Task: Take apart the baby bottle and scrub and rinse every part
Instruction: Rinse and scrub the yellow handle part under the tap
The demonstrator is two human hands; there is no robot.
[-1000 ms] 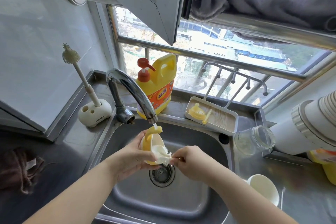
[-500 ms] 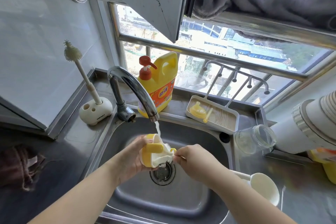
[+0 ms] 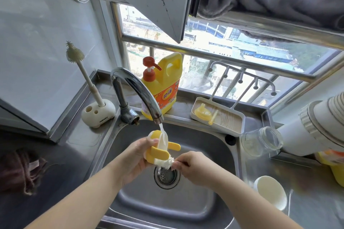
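I have the yellow handled bottle collar (image 3: pixel 160 149) in my left hand (image 3: pixel 136 156), held over the sink (image 3: pixel 204 201) just above the drain strainer (image 3: pixel 167 175) and straight under the faucet (image 3: pixel 137 91). The left fingers are curled round its near side, and its open mouth faces up and away toward the running water (image 3: pixel 162 132), which falls into it. Its two flat handles stick out toward my right.

My right hand (image 3: pixel 191 166) is just right of the collar, fingers pinched tight on the stub of a small white brush (image 3: pixel 166 162), whose bristles touch the collar's lower edge. The brush lies roughly level, pointing left into the part, so I judge the coming stroke to turn on pushing leftward along that line while the left hand turns the collar.

Other parts wait on the desk. At the back edge, right of the yellow detergent jug (image 3: pixel 163 87), a white drying tray (image 3: pixel 219 117) holds the yellow spout (image 3: pixel 202 110) and a thin straw piece (image 3: pixel 214 117). The clear glass bottle body (image 3: pixel 260 143) lies on its side at the sink's right rim, apparently empty. A white cap (image 3: pixel 270 194) sits near the right front. A long bottle brush (image 3: pixel 83 76) stands in its holder (image 3: pixel 98 112) at the back left corner.
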